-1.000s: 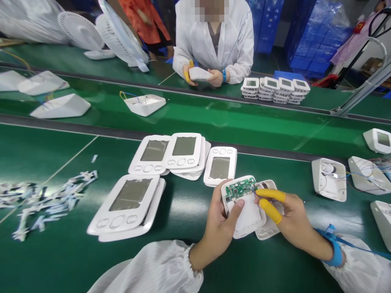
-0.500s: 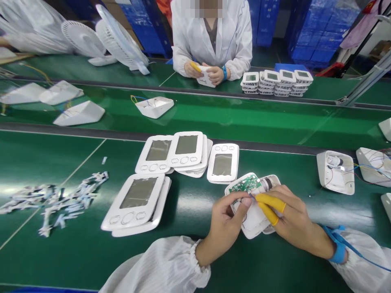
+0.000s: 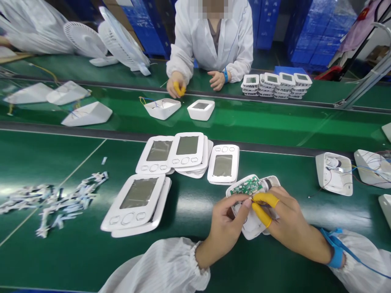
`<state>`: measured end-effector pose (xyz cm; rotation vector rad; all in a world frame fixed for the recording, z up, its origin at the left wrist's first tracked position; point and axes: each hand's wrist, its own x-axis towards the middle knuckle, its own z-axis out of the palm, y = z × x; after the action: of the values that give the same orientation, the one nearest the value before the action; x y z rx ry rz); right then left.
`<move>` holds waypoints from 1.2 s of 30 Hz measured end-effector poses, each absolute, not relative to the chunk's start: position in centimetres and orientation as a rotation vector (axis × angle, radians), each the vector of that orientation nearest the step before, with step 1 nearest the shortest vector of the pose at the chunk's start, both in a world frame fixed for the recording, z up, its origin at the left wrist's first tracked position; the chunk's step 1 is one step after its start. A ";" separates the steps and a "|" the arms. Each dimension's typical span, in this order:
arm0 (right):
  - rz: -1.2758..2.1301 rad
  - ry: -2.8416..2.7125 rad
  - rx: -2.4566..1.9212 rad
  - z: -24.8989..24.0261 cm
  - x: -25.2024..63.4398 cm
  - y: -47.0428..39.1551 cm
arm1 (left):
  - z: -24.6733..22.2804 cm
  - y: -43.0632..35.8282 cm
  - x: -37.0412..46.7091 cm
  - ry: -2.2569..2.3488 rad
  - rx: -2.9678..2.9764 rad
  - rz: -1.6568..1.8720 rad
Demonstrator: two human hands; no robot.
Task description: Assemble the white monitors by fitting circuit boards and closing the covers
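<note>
My left hand (image 3: 227,224) and my right hand (image 3: 284,221) together hold a white device housing (image 3: 255,226) with a green circuit board (image 3: 247,187) in its top end, just above the green table. My right hand wears yellow finger cots (image 3: 263,203) on thumb and forefinger, pinched at the board's lower edge, touching my left thumb. A blue wrist strap (image 3: 336,252) sits on my right wrist. Several white front panels with grey screens (image 3: 186,152) lie stacked just left of the hands, the largest stack (image 3: 137,203) nearest me.
Open white housings with wires (image 3: 334,173) lie at the right. A heap of small white scraps (image 3: 58,199) lies at the left. On the belt stand a wired shell (image 3: 161,108) and a closed unit (image 3: 200,110). A person in white (image 3: 214,40) sits opposite beside stacked units (image 3: 276,85).
The person opposite has set a closed white unit down on the belt and drawn both hands apart. My fingers have closed in tighter on the circuit board's edge.
</note>
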<state>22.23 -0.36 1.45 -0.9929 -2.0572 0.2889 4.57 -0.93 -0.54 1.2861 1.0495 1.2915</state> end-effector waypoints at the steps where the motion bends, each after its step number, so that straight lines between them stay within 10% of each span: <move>1: 0.270 -2.070 -0.994 1.4 22.2 -0.3 | -0.6 -0.9 4.6 1.061 1.280 1.296; 36: 0.233 -2.039 -0.943 1.0 22.6 0.8 | -0.4 -0.3 3.8 0.945 0.757 1.030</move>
<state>22.56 0.85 0.96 -0.9428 -2.0390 0.2335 3.82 -0.25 -0.43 0.7572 0.9450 1.0303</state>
